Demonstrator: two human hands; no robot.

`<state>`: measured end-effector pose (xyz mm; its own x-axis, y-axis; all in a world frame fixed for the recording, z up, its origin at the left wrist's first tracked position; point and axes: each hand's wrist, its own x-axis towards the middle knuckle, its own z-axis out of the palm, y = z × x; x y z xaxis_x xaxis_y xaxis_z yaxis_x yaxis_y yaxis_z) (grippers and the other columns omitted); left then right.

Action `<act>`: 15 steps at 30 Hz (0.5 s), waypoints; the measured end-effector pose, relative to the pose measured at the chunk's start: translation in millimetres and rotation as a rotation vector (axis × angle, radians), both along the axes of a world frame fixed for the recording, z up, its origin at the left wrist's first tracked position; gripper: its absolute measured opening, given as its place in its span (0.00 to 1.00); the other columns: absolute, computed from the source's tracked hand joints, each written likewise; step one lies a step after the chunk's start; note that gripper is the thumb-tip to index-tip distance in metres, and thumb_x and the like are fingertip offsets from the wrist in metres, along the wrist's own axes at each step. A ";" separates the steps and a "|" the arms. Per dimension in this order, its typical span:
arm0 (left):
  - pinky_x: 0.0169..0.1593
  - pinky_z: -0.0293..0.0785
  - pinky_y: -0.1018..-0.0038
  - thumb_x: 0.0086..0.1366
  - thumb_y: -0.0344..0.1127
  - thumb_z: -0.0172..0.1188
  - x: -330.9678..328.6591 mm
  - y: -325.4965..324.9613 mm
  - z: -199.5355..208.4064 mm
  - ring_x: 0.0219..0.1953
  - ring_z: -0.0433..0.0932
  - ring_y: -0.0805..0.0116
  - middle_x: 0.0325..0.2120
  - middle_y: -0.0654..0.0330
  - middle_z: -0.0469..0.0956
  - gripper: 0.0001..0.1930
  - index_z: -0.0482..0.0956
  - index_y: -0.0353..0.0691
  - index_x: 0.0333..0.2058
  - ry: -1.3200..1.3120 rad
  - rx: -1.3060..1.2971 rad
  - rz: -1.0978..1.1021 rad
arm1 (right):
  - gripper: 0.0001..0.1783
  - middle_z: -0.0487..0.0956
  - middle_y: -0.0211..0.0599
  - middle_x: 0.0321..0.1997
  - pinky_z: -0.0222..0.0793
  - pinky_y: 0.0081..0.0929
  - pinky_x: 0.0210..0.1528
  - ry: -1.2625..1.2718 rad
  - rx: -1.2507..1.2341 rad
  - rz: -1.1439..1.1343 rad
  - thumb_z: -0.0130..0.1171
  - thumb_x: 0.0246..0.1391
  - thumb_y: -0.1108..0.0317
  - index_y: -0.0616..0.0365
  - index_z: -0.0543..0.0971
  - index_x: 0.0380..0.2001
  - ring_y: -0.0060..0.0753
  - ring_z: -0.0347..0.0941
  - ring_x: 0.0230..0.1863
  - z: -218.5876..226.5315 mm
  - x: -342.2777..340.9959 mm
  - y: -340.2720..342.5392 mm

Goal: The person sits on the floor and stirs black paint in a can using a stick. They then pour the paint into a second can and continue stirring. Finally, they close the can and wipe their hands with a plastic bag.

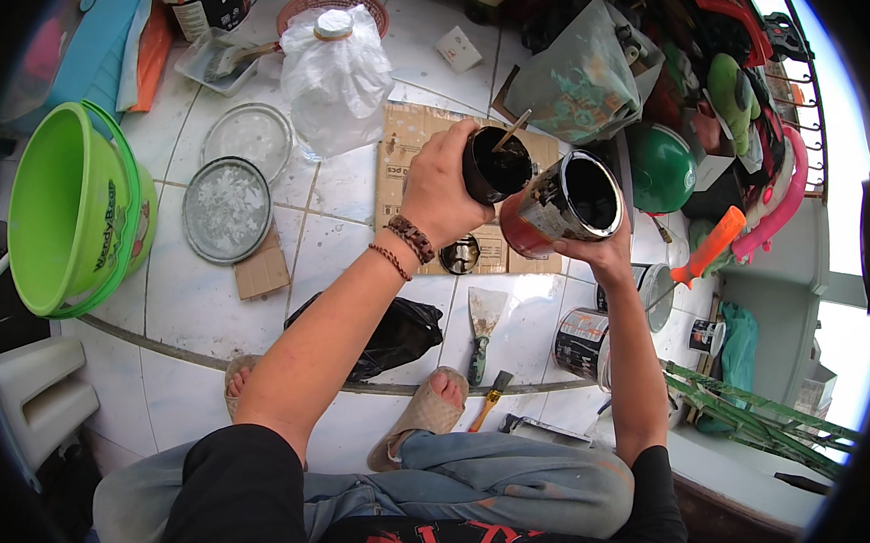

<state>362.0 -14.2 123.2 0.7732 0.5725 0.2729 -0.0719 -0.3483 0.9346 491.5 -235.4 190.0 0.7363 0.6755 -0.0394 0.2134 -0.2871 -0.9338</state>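
Above a flat piece of cardboard (399, 176), my left hand (439, 189) is closed round a black cup (480, 184) with dark liquid inside. A thin stick (513, 130) leans out of that cup. Beside it, my right hand (604, 251) grips a paint can (541, 212) with a worn reddish and dark label. The can is tilted, its mouth toward me, and its inside is coated with black paint. Cup and can are very close at their sides; whether they touch I cannot tell. Under them, a small round lid (461, 256) smeared with black lies on the cardboard.
A scraper (481, 333), a paintbrush (492, 400) and a black plastic bag (399, 331) lie near my feet. Paint tubs (581, 345) stand at right. Leftward are a green bucket (49, 211) and two round lids (227, 211). A plastic-wrapped jug (338, 91) stands behind.
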 end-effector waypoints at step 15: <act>0.57 0.72 0.59 0.37 0.29 0.73 2.0 -15.5 12.8 0.52 0.74 0.46 0.46 0.48 0.75 0.43 0.67 0.39 0.56 0.017 -0.019 0.035 | 0.58 0.73 0.40 0.59 0.68 0.34 0.64 -0.210 -0.059 0.002 0.85 0.25 0.69 0.63 0.62 0.62 0.34 0.72 0.60 8.0 -11.2 11.6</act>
